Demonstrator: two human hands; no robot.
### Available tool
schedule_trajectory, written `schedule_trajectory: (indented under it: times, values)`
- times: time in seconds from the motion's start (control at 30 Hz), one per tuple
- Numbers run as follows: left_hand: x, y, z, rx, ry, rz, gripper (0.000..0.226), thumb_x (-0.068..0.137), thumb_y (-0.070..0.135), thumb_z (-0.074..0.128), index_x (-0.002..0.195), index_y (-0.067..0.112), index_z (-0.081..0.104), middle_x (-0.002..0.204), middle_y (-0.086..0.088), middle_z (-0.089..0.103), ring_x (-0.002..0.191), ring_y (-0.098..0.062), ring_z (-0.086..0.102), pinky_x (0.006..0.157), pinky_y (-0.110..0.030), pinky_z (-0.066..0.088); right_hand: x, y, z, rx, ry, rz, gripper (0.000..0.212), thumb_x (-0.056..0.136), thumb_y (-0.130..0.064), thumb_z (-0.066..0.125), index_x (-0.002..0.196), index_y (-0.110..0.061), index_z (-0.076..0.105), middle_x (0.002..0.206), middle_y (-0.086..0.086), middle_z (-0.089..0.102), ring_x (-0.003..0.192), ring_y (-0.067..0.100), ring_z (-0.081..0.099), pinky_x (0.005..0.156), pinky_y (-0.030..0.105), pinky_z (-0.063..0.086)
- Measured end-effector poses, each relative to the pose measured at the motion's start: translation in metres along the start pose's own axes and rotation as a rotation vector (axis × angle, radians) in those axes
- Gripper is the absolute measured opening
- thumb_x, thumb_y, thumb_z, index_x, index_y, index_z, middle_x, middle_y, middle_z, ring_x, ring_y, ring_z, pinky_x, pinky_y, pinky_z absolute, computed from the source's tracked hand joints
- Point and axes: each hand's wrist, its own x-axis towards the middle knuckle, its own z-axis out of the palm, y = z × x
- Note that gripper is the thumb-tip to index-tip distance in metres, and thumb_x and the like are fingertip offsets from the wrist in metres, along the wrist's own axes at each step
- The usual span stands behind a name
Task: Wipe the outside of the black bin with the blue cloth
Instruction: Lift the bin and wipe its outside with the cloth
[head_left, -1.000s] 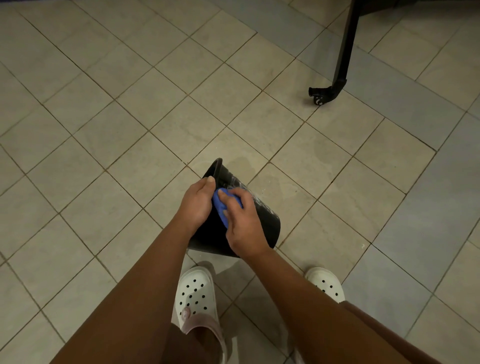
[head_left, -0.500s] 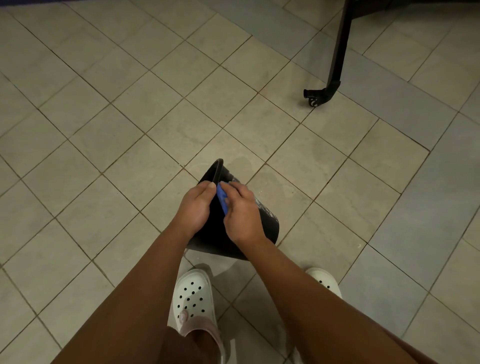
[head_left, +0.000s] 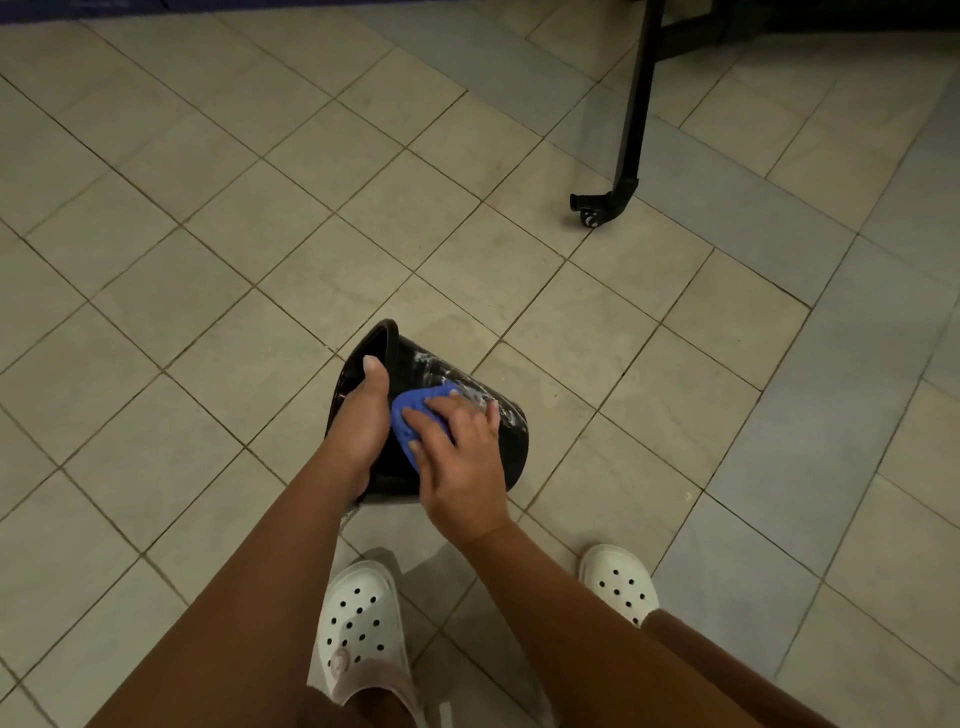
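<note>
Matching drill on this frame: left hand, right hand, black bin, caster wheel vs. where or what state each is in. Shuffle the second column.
1. left hand
2. right hand
3. black bin
4. caster wheel

A. top right, at the foot of a black leg
B. tipped on its side, whitish streaks on its wall
C. grips the black bin's rim
D. holds the blue cloth against the black bin's side

Pairs: 1-C, 2-D, 3-B, 4-A.

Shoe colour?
White, with round holes: the perforated clogs, clearest in the head view.
</note>
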Motion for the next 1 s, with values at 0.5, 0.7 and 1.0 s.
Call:
schedule_trajectory:
  times: [0.5,0.7,1.0]
  values:
    - [-0.002,-0.004,0.004,0.012,0.123,0.131,0.053,0.103,0.045,0.031,0.106,0.003,0.064,0.101,-0.021,0.069,0.095,-0.035,0.067,0.089,-0.049,0.053,-0.01,-0.007,0.016,0.148,-0.058,0.087,0.038,0.097,-0.02,0.04,0.134,-0.015,0.047,0.141,0.011,0.037,0.133,0.027,0.031,0.11,0.041,0.032]
    - [0.003,-0.007,-0.003,-0.001,0.178,0.1,0.051,0.103,0.045,0.03,0.105,0.009,0.065,0.099,-0.015,0.07,0.092,-0.029,0.067,0.084,-0.043,0.054,-0.028,-0.002,0.02,0.016,-0.08,0.047,0.055,0.083,-0.005,0.063,0.132,-0.019,0.045,0.136,0.006,0.032,0.128,0.026,0.033,0.105,0.034,0.036]
    - [0.001,-0.006,-0.003,0.013,0.24,0.067,0.053,0.101,0.05,0.028,0.113,0.012,0.064,0.104,-0.015,0.068,0.099,-0.034,0.065,0.092,-0.052,0.051,-0.022,0.012,0.015,0.098,-0.061,0.22,0.04,0.089,-0.009,0.047,0.128,-0.018,0.05,0.133,0.008,0.038,0.122,0.023,0.035,0.105,0.032,0.036]
